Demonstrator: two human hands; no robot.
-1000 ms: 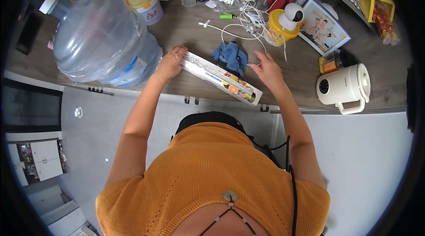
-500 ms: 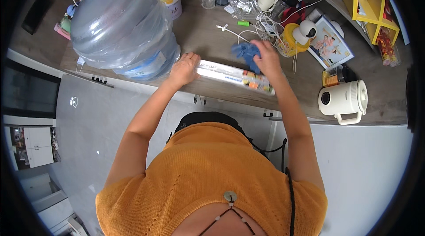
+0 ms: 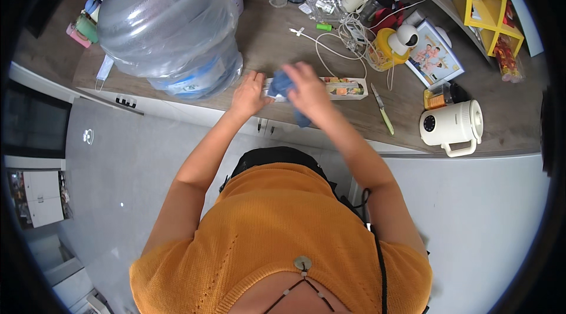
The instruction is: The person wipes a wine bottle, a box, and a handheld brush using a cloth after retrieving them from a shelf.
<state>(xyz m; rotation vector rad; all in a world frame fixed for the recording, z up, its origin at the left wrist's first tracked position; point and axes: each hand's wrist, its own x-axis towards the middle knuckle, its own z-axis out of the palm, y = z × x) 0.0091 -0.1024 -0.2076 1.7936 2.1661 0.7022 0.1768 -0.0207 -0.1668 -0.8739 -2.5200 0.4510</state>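
A long, narrow white box (image 3: 348,88) with coloured food pictures lies near the counter's front edge. My left hand (image 3: 250,95) is closed round its left end. Against the box's left part, my right hand (image 3: 311,93) presses a crumpled blue cloth (image 3: 283,84), slightly smeared by motion; the cloth hides that stretch of the box, and a corner hangs over the front edge. Just past the box's right end lies a knife (image 3: 383,111) with a pale green handle.
A large plastic-wrapped water jug (image 3: 171,25) stands left of my left hand. White cables (image 3: 330,55), a yellow-based camera (image 3: 396,43) and a photo frame (image 3: 435,58) sit behind, to the right. A cream electric kettle (image 3: 454,128) stands at the right front; drawers run below the wooden counter (image 3: 265,37).
My right hand has slid left along the box with the cloth, toward my left hand. The box now lies straighter, its right end farther back, and the knife has come into view.
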